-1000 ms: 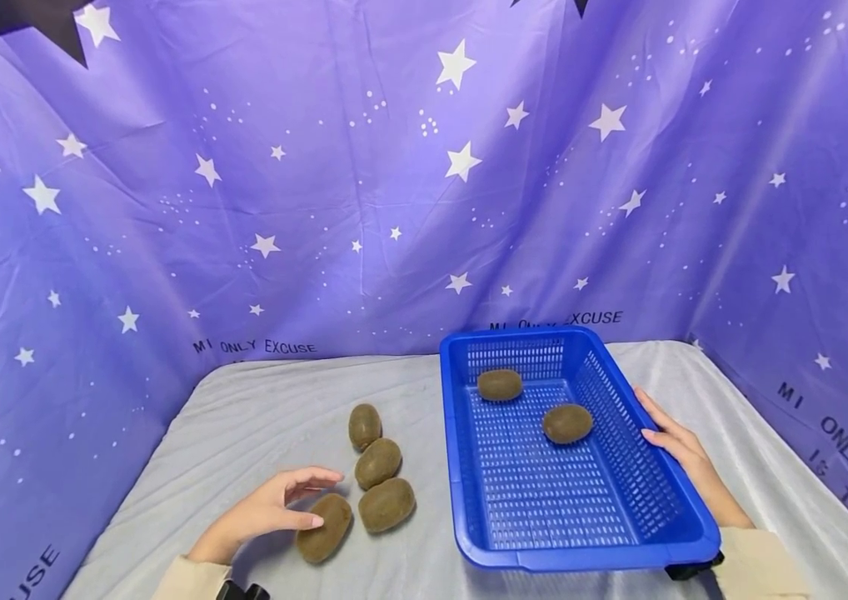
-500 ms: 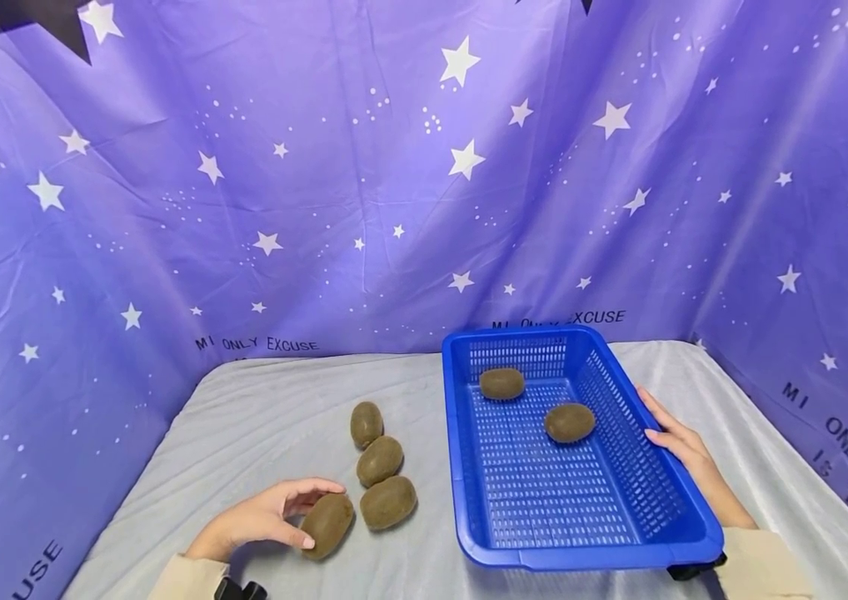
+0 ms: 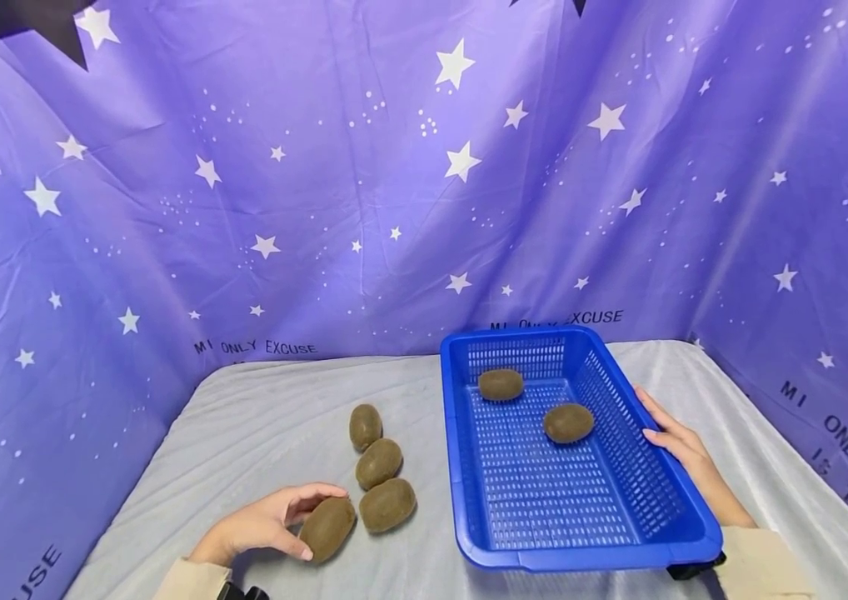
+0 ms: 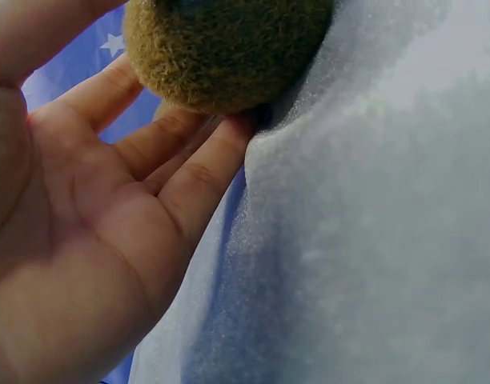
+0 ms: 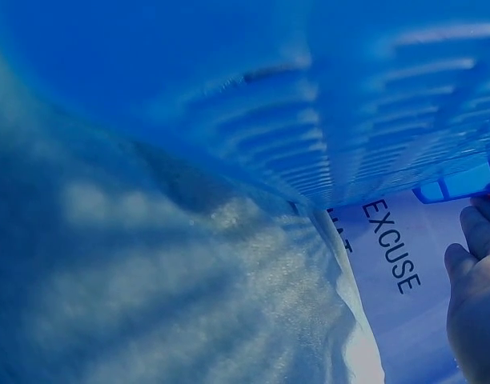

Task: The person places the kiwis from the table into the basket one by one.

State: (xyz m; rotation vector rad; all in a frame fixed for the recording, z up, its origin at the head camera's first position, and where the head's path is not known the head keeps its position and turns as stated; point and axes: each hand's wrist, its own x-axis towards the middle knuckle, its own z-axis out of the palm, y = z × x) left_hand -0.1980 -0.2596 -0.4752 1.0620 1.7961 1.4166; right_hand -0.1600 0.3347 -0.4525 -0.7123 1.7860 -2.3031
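Between the thumb and fingers of my left hand point(image 3: 262, 527) is a brown, fuzzy kiwi point(image 3: 328, 529), low over the cloth at the front left. In the left wrist view the fingertips curl under the fuzzy kiwi point(image 4: 229, 52). Three more kiwis run in a line just right and behind it: a near one point(image 3: 388, 506), a middle one point(image 3: 379, 463) and a far one point(image 3: 366, 427). My right hand point(image 3: 686, 450) grips the right rim of a blue plastic basket point(image 3: 589, 557), thumb over the edge. Two kiwis lie inside, one at the back point(image 3: 501, 385), one further right point(image 3: 568, 423).
A pale grey cloth point(image 3: 274, 417) covers the table. Purple star-printed curtains point(image 3: 364, 183) stand round its back and sides, close behind the basket's far end. The basket's slotted side wall point(image 5: 269, 144) fills the upper part of the right wrist view.
My left hand has settled round the kiwi, its thumb moving from on top to the near side. The right hand and the basket hold still.
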